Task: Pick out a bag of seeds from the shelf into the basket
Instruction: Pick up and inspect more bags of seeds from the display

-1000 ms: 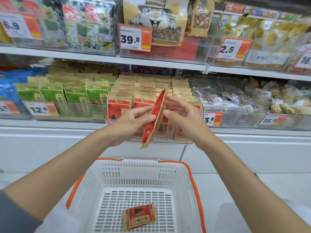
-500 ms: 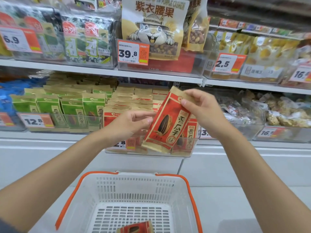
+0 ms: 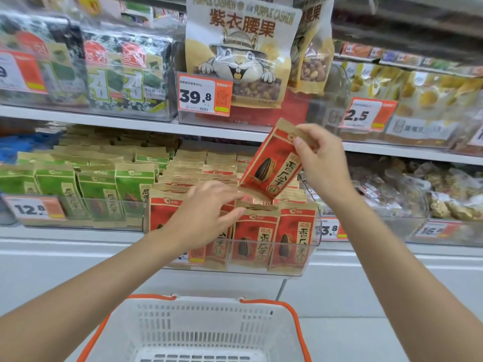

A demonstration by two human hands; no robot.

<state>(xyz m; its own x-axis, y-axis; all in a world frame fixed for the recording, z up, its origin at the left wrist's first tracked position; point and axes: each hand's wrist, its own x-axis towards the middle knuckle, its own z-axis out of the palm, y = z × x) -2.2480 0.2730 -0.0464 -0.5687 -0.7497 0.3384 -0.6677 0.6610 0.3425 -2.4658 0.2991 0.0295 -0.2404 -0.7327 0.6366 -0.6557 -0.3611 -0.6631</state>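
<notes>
While our right hand (image 3: 322,155) pinches a red seed bag (image 3: 271,165) by its top above the shelf bin (image 3: 311,246), our left hand (image 3: 209,212), fingers spread and empty, rests on the stocked bags (image 3: 257,236).

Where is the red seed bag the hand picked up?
The red seed bag hangs tilted in the right hand, above the clear bin of matching bags and below the 39.8 price tag.

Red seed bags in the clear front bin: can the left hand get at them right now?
Probably yes. The left hand already rests on the red seed bags, and the clear bin is open on top.
</notes>
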